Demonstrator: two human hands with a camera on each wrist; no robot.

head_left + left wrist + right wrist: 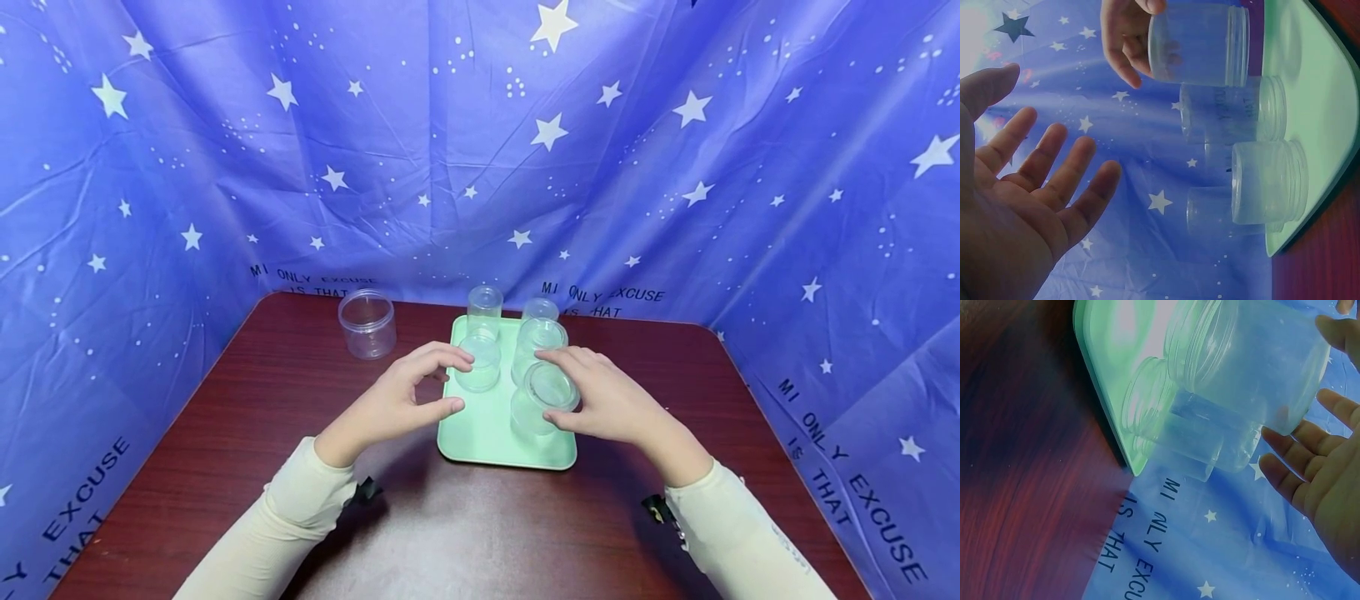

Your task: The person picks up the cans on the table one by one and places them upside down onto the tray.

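My right hand [600,396] holds a clear plastic jar [551,385] upside down by its base, at the near right of the mint-green tray [480,429]. The jar's threaded mouth faces the tray [1124,325]; whether it touches cannot be told. Fingers and thumb sit around its base in the right wrist view. My left hand [397,400] hovers at the tray's left side, empty, its fingers spread in the left wrist view. Close to those fingers, a shorter clear jar [1266,181] stands mouth down on the tray. Several other clear jars, including one [1210,112] behind the held one, stand inverted there.
Left of the tray, a wide clear jar [367,329] stands mouth up on the dark red-brown wooden table [247,392]. A blue star-printed curtain [480,150] encloses the back and sides. Black devices [366,492] are strapped at both wrists.
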